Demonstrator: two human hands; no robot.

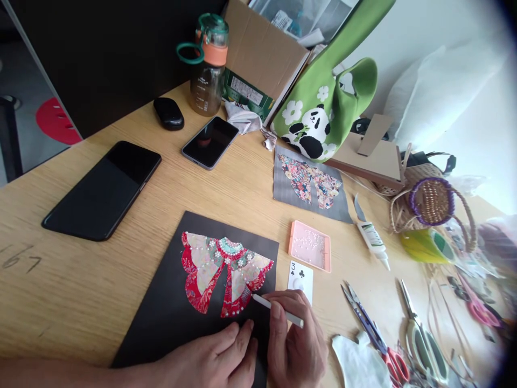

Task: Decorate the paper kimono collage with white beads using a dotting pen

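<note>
A red and cream fabric piece [202,291], edged with small white beads, lies on a black sheet [157,307]. My right hand [299,339] pinches a slim white pen-like tool [278,311], its tip at the lower right edge of the fabric. My left hand [218,353] rests on the sheet below the fabric, fingers stretched out, holding nothing. Just right of the sheet are a pink tray [292,242] of tiny white beads and a playing card [306,275] with a white blob on it, partly behind my right hand.
Two dark phones [105,188] [210,143], a black case [168,113] and a bottle [207,81] stand or lie at the back left. Behind are a green panda bag [299,116] and patterned fabric on grey [283,183]. Glue [372,237], scissors [369,323] and baskets [432,201] lie right.
</note>
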